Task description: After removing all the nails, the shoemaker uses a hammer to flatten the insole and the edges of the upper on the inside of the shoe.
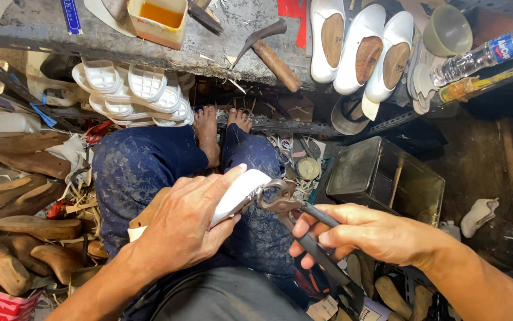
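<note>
On his lap, the left hand [188,223] clasps a white shoe [239,193] on its last; the right hand [366,232] grips pincers [304,223] biting the shoe's edge. Lasting looks underway; three shoes [360,47] beyond it look already pulled over theirs.

The left hand [188,223] is curling palm-down over the lap (thumb outstretched), while the right hand [369,233] is gripping, fingers clenched.
</note>
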